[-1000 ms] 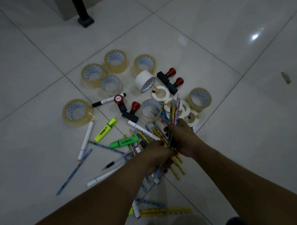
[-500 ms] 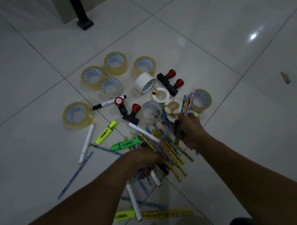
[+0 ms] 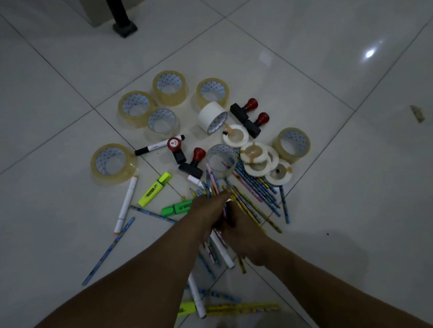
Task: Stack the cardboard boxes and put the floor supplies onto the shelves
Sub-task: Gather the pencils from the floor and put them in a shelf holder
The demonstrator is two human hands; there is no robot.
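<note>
Right hand point(image 3: 246, 234) dropped beside left hand point(image 3: 207, 213); held pencils point(image 3: 213, 181) point away.

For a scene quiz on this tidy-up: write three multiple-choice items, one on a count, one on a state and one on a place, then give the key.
1. How many red-handled stamps lie on the floor? A. two; B. four; C. six.
2. The white tape roll: A. lies flat, hole up; B. is tipped up, hole facing sideways; C. sits atop a stamp.
3. The green highlighter lies: A. inside the white tape roll; B. on top of a stamp; C. on the floor beside the pencils.

Key: B, four red knobs show among the rolls; B, its curved white band faces up and its patterned core shows from the side; C, it lies on the floor just left of the pile.
</note>
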